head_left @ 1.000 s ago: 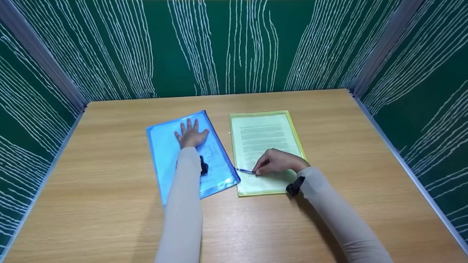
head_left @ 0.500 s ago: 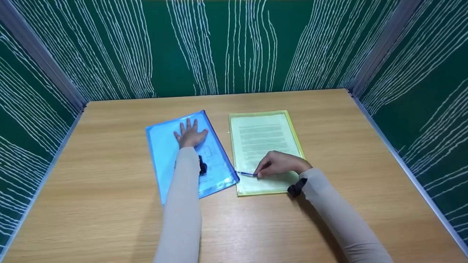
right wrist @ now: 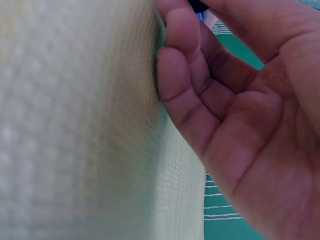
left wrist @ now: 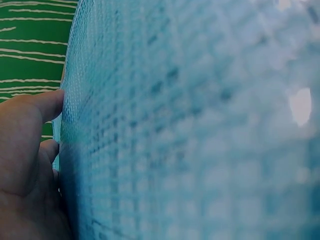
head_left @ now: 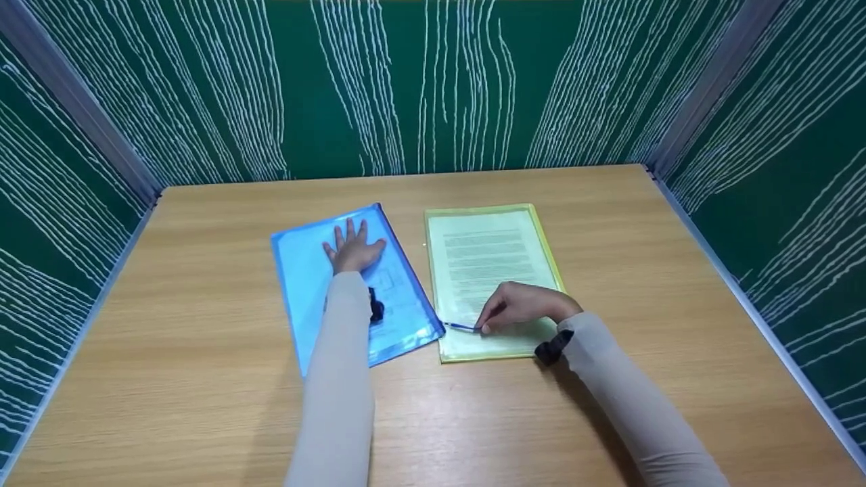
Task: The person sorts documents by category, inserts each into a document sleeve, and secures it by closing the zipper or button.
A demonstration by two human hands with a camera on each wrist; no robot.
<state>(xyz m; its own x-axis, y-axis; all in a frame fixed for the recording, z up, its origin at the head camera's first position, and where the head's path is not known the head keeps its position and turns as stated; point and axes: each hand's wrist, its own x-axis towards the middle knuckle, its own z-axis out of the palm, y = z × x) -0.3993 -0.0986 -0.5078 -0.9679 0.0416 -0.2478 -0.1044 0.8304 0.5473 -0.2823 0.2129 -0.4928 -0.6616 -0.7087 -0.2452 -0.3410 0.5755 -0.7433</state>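
Note:
A blue mesh zip folder (head_left: 392, 311), translucent with papers inside, lies tilted on the table. My left hand (head_left: 355, 253) rests flat on its upper part with the fingers spread. In the left wrist view the blue mesh (left wrist: 190, 120) fills most of the picture beside the hand (left wrist: 25, 160). At the folder's lower right corner a thin blue zipper pull (head_left: 461, 327) sticks out to the right. My right hand (head_left: 524, 304) pinches its end between thumb and fingers, above a yellow mesh folder (head_left: 490, 247). In the right wrist view the hand's (right wrist: 240, 115) curled fingers lie against the yellow folder's surface.
The wooden table (head_left: 203, 325) spreads around both folders. Green panels (head_left: 555, 81) with white wavy lines stand at the back and both sides, joined by grey posts (head_left: 703, 74). A printed page shows through the yellow folder. Black wrist cameras (head_left: 553, 347) sit on the sleeves.
My right hand has moved slightly down and right with the zipper pull, following the blue folder's right edge toward its lower corner. The left hand and both folders have stayed in place.

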